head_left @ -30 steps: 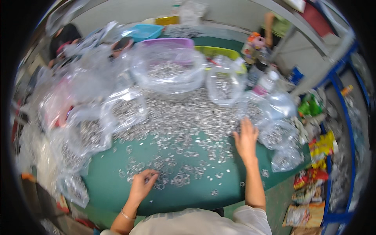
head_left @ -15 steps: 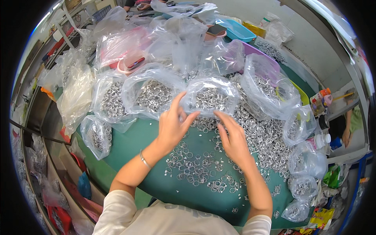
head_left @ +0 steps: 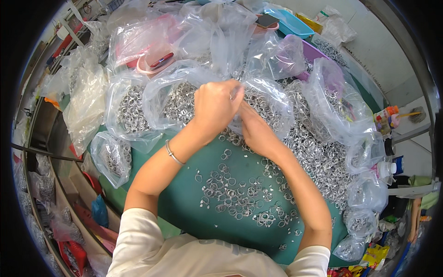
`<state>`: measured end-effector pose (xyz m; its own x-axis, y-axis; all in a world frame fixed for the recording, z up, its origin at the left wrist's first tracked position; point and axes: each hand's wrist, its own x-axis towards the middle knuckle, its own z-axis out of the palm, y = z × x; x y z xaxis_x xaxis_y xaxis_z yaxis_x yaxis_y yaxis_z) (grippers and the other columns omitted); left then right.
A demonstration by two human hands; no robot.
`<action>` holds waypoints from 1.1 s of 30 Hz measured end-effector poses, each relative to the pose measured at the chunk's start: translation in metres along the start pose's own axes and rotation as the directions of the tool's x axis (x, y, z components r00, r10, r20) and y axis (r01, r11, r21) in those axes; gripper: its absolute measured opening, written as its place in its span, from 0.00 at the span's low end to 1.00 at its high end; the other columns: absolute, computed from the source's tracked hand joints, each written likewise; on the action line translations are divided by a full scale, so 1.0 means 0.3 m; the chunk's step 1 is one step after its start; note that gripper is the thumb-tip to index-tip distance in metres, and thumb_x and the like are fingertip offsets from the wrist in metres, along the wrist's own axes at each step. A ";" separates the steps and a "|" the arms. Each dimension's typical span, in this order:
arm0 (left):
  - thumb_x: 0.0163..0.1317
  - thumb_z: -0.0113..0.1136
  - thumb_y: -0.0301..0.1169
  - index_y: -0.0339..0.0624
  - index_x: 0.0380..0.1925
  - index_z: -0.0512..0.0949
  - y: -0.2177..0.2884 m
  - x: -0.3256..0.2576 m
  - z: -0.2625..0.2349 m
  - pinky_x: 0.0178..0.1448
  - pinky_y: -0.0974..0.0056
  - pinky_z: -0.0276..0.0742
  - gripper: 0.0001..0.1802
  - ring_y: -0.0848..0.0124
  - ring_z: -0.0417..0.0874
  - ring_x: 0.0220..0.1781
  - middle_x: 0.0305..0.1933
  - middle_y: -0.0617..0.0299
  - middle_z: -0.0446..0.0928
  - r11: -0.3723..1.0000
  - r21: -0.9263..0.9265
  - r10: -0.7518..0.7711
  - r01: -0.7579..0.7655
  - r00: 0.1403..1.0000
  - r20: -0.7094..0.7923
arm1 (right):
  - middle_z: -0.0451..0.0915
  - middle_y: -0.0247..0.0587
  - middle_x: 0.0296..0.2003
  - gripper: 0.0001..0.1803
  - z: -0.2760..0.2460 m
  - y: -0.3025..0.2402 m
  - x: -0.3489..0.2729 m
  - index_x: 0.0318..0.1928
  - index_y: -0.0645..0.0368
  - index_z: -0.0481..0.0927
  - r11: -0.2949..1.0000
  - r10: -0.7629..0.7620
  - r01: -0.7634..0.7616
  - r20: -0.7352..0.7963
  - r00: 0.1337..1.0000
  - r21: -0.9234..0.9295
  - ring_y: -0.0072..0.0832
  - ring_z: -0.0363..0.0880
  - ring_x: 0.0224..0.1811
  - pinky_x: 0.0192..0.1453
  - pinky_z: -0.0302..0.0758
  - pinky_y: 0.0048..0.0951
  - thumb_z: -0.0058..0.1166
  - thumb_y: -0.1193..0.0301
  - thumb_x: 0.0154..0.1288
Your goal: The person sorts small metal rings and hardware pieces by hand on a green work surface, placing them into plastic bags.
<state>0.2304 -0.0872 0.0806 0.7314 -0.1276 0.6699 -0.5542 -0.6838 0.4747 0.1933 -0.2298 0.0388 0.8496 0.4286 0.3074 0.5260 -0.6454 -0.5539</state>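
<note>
My left hand [head_left: 216,105] is closed, thumb and fingertips pinched together above the near-left rim of a clear plastic bag [head_left: 277,98] filled with silver metal rings [head_left: 260,105]. My right hand [head_left: 257,131] comes up from the right, its fingers pressed together and pointing at the left thumb. The two hands meet at the fingertips. Whatever lies between them, perhaps a ring or the bag's edge, is too small and hidden to name. Another open bag of rings [head_left: 179,102] stands just left of my left hand.
Loose rings [head_left: 236,191] are scattered on the green table [head_left: 184,203]. A large heap of rings [head_left: 318,157] lies to the right, lined by small bags [head_left: 367,191]. A pink bowl [head_left: 146,65] with a red pen, a blue tray [head_left: 295,23] and a purple basin [head_left: 311,48] stand behind.
Both hands have moved forward and come together over the bag; they were apart with spread fingers before. The left fingers have closed. The whole view has shifted slightly.
</note>
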 end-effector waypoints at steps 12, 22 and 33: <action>0.50 0.65 0.29 0.38 0.26 0.82 -0.023 0.008 -0.027 0.21 0.63 0.68 0.06 0.61 0.73 0.14 0.13 0.55 0.72 0.999 0.020 0.038 -0.038 0.999 0.003 | 0.68 0.48 0.58 0.25 -0.124 -0.021 -0.026 0.53 0.55 0.75 0.801 0.131 -0.034 0.120 0.984 -0.598 0.42 0.69 0.58 0.59 0.68 0.39 0.45 0.83 0.53; 0.50 0.65 0.29 0.40 0.28 0.82 -0.014 0.008 -0.032 0.21 0.63 0.67 0.06 0.62 0.72 0.14 0.14 0.57 0.72 0.999 0.019 0.025 -0.026 0.999 0.045 | 0.76 0.52 0.45 0.21 -0.144 0.020 0.014 0.48 0.65 0.75 0.880 0.221 -0.247 -0.111 0.969 -0.406 0.50 0.73 0.50 0.56 0.68 0.46 0.40 0.85 0.53; 0.50 0.65 0.28 0.40 0.28 0.82 -0.018 -0.021 -0.055 0.21 0.64 0.66 0.05 0.64 0.72 0.13 0.13 0.58 0.71 1.000 -0.014 -0.005 0.006 0.998 0.070 | 0.72 0.53 0.54 0.23 -0.150 -0.069 -0.123 0.52 0.59 0.76 0.859 0.109 0.019 0.219 0.970 -0.511 0.49 0.68 0.58 0.62 0.61 0.47 0.47 0.80 0.53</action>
<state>0.2223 -0.0707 0.0832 0.7604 -0.1739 0.6257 -0.5549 -0.6746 0.4868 0.1529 -0.2608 0.0738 0.8727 0.4834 0.0684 0.4877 -0.8698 -0.0747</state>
